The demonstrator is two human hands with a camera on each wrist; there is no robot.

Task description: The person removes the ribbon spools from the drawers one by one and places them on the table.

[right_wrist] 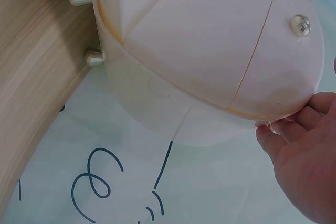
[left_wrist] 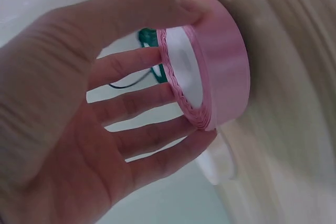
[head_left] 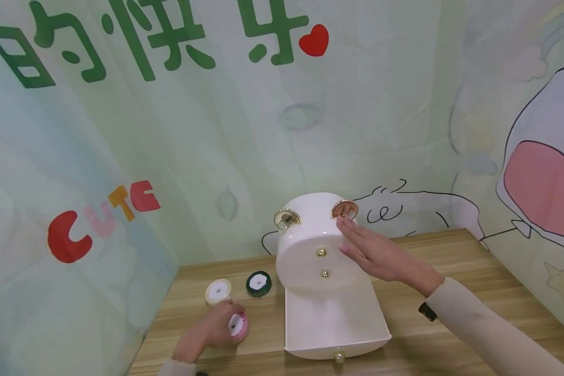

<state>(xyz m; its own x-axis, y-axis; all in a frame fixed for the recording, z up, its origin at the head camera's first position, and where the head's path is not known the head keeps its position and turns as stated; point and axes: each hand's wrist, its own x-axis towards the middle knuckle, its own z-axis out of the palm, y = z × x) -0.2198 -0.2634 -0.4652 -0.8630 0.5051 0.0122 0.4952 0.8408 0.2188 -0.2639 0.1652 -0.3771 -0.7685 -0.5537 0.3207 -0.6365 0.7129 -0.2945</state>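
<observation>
My left hand (head_left: 211, 329) grips a roll of pink ribbon (left_wrist: 228, 66), the thumb over its edge and the fingertips along the near rim. The roll is tilted close to the wooden tabletop; whether it touches is unclear. On the right, a glossy white rounded storage box (head_left: 305, 248) has gold knobs and two gold ear-like discs. Its bottom drawer (head_left: 333, 318) is pulled out toward me, with nothing visible inside. My right hand (head_left: 378, 253) rests its fingers against the box's upper right side, beside the right gold disc (head_left: 344, 208).
Beyond the left hand, a cream ribbon roll (head_left: 218, 291) and a dark green ribbon roll (head_left: 258, 283) lie flat on the wooden table (head_left: 432, 261), left of the box. A printed cloth backdrop (head_left: 244, 156) hangs behind the table and along its sides.
</observation>
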